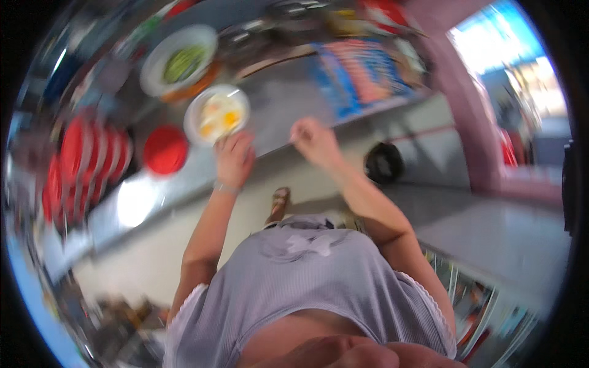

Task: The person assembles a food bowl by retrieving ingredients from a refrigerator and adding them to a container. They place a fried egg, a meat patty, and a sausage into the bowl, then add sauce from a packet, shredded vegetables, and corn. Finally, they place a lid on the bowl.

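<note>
A white bowl (191, 122) stands on the grey counter, with whitish liquid and orange-yellow yolks (231, 118) in it. My left hand (234, 158) is at its near right rim, fingers bent over the edge and closed there; blur hides the exact contact. To the right, my right hand (314, 141) hovers over the counter's front edge, apart from the bowl. Its fingers are curled together, and whatever they may hold is too smeared to make out. Left of the bowl lies a round red lid or dish (165, 149).
A larger white bowl of green pieces (184, 64) stands behind. Blue-and-pink printed packs (362, 76) lie at the back right. Stacked red items (92, 161) fill the left end. A round black object (384, 163) is below the counter (276, 101), by a pink post (469, 122).
</note>
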Motion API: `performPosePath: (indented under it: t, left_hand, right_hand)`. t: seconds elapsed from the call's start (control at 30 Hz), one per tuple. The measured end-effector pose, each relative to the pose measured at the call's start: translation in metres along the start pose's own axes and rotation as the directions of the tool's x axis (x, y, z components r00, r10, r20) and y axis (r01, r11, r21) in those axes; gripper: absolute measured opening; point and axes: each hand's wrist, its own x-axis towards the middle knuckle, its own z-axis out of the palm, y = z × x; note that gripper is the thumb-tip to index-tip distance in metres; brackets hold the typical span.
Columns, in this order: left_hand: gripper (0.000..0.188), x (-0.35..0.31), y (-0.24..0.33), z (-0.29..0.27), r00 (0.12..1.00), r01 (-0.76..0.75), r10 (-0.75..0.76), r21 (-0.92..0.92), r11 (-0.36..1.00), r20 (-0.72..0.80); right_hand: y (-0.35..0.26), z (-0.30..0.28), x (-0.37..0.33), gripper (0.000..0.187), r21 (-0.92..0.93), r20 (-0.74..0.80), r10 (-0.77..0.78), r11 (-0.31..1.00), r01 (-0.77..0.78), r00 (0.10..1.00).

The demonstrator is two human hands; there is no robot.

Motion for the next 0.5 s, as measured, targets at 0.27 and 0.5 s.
performPosePath:
  t: [0.27,0.5]
  left_hand:
    - [0.017,-0.008,0.189,0.064,0.773,-0.393,0.611,-0.628,0.672,0.170]
    - [0.031,-0.005,0.394,0.066,0.298,-0.566,0.951,-0.818,0.105,-0.084]
  right_hand:
    - [-0.038,-0.216,-0.288,0.007,0.036,-0.430,-0.134,0.986,0.165,0.893]
    - [-0.098,-0.312,-0.555,0.015,-0.168,-0.976,-0.200,0.943,-0.289,-0.087]
